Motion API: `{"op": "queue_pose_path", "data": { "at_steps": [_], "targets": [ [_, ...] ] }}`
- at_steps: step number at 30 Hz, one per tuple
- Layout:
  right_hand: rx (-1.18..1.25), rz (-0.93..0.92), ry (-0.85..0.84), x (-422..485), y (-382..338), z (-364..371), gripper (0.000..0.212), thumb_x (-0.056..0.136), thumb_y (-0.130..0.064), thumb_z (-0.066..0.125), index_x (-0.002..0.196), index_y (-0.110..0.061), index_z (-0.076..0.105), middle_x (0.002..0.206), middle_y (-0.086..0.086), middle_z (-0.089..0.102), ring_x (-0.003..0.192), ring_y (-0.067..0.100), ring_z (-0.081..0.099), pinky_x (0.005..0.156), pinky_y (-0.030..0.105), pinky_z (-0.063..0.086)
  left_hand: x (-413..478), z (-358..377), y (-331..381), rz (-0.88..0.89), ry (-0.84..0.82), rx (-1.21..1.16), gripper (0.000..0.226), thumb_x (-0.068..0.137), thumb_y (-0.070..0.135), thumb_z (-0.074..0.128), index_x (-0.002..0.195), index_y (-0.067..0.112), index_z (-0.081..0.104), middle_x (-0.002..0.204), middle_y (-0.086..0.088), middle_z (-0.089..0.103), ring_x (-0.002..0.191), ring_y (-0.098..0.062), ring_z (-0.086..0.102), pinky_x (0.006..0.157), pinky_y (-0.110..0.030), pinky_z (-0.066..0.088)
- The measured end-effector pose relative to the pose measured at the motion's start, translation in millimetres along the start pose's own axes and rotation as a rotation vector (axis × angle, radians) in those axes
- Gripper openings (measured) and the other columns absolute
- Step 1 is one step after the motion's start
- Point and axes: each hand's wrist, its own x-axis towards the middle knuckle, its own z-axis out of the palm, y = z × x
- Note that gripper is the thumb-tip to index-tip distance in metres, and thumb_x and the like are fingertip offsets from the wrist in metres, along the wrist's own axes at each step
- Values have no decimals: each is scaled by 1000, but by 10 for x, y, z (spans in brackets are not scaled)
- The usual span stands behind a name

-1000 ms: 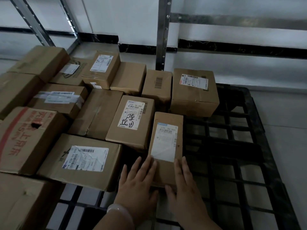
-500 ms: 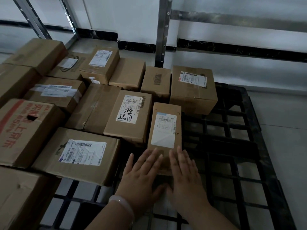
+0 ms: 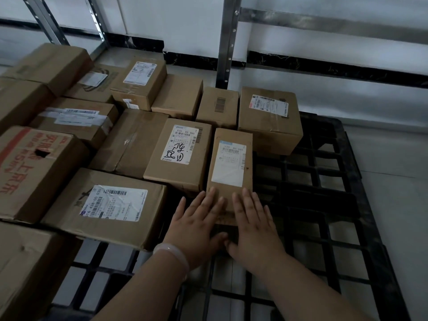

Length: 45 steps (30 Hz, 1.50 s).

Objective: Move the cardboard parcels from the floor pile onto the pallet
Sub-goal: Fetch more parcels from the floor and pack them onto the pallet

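Black lattice pallet [image 3: 320, 198], pale floor [image 3: 393, 181].
Left hand [image 3: 196, 224], right hand [image 3: 254, 225] lie flat on its narrow cardboard parcel [image 3: 230, 167].

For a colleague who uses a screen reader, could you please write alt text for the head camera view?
The left hand and right hand rest flat on the near end of a narrow cardboard parcel on a black grid pallet. Other labelled parcels crowd its left and far sides.

A smooth, milky-white bangle [image 3: 172, 252] round the bare wrist of the left hand [image 3: 196, 224].
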Motion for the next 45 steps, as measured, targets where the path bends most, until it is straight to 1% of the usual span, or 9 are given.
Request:
{"op": "queue_pose_path", "data": {
  "at_steps": [5, 12, 16, 20, 29, 35, 39, 41, 45],
  "targets": [
    [7, -9, 12, 77, 20, -18, 109, 90, -61, 48, 134, -35, -49, 149, -7, -50, 138, 13, -45, 119, 42, -17, 92, 9, -4, -27, -3, -34, 73, 96, 66, 24, 151, 41, -17, 155, 17, -34, 144, -6, -28, 113, -40, -23],
    [9, 2, 28, 96, 6, 3, 109, 88, -67, 46, 134, -36, -47, 149, -7, -49, 138, 13, -45, 117, 41, -21, 130, -6, -6, -48, -20, -106, 72, 96, 63, 29, 154, 40, -7, 159, 17, -27, 147, -4, -21, 116, -41, -20],
    [24, 4, 43, 115, 14, -52, 104, 87, -67, 48, 150, -36, -29, 157, -8, -39, 143, 12, -37, 117, 40, -21, 145, -51, 15, -68, -28, -141, 73, 95, 64, 33, 155, 40, -2, 160, 17, -23, 148, -5, -17, 120, -46, -12],
    [55, 6, 87, 68, 10, -135, 100, 85, -66, 53, 154, -41, -14, 161, -8, -29, 146, 11, -30, 117, 39, -20, 148, -76, 11, -76, 19, -160, 76, 93, 64, 40, 155, 42, 3, 162, 16, -18, 149, -8, -15, 121, -46, -10],
    [65, -58, 120, -173, -135, -85, 105, 81, -66, 60, 151, -48, -16, 163, -11, -22, 144, 7, -32, 118, 36, -19, 132, -134, -49, -132, 142, -161, 89, 88, 64, 52, 153, 47, -6, 163, 10, -19, 150, -12, -14, 119, -45, -9],
    [36, -133, 159, -108, -302, -185, 107, 81, -66, 59, 144, -52, -27, 164, -12, -16, 145, 6, -29, 118, 35, -19, 28, -170, -83, -200, 192, -232, 89, 87, 65, 53, 152, 49, -4, 164, 13, -9, 149, -9, -10, 118, -44, -11],
    [3, -218, 102, -75, -458, -285, 106, 83, -63, 61, 145, -51, -24, 164, -9, -19, 145, 8, -29, 116, 37, -22, -141, -247, -176, -272, 218, -227, 89, 86, 66, 51, 151, 51, -8, 164, 12, -10, 150, -11, -8, 119, -44, -11],
    [-14, -279, 86, -7, -581, -370, 102, 84, -62, 61, 151, -48, -15, 163, -10, -21, 146, 9, -29, 115, 37, -24, -261, -321, -276, -333, 254, -232, 90, 85, 65, 52, 149, 52, -10, 163, 14, -9, 150, -13, -4, 118, -43, -12],
    [-36, -433, 67, 160, -949, -544, 94, 87, -59, 58, 153, -44, -6, 161, -12, -26, 144, 9, -32, 116, 40, -19, -553, -509, -530, -472, 334, -241, 93, 85, 63, 56, 147, 55, -13, 163, 17, -7, 150, -13, -1, 115, -41, -13]
  ]
}}
